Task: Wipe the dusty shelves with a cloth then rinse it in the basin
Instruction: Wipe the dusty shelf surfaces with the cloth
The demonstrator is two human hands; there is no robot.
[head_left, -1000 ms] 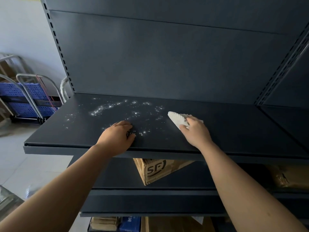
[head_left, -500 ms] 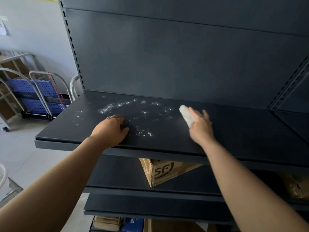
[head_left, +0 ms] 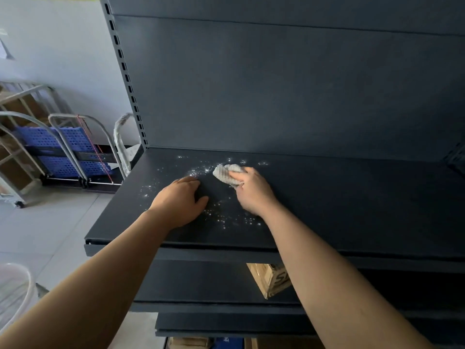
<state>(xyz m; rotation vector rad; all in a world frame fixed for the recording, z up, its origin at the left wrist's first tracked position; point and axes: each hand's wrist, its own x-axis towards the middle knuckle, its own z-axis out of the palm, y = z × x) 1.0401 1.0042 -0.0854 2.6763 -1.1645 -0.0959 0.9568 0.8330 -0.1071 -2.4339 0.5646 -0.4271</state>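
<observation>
A dark metal shelf (head_left: pixel 352 205) carries scattered white dust (head_left: pixel 226 217) on its left half. My right hand (head_left: pixel 253 191) presses a bunched white cloth (head_left: pixel 225 173) onto the shelf among the dust near the back. My left hand (head_left: pixel 180 201) rests palm down on the shelf just left of the cloth, fingers spread, holding nothing. A translucent basin (head_left: pixel 13 285) shows partly at the lower left on the floor.
A cardboard box (head_left: pixel 270 279) sits on the shelf below. More boxes lie on the bottom level. Folded trolleys with blue plastic decks (head_left: pixel 65 152) lean against the wall at the left. A tiled floor (head_left: pixel 50 227) lies left of the shelving.
My right hand has swept the cloth to the left into the dust, close to my left hand. The left hand stays on the shelf. The view has shifted left.
</observation>
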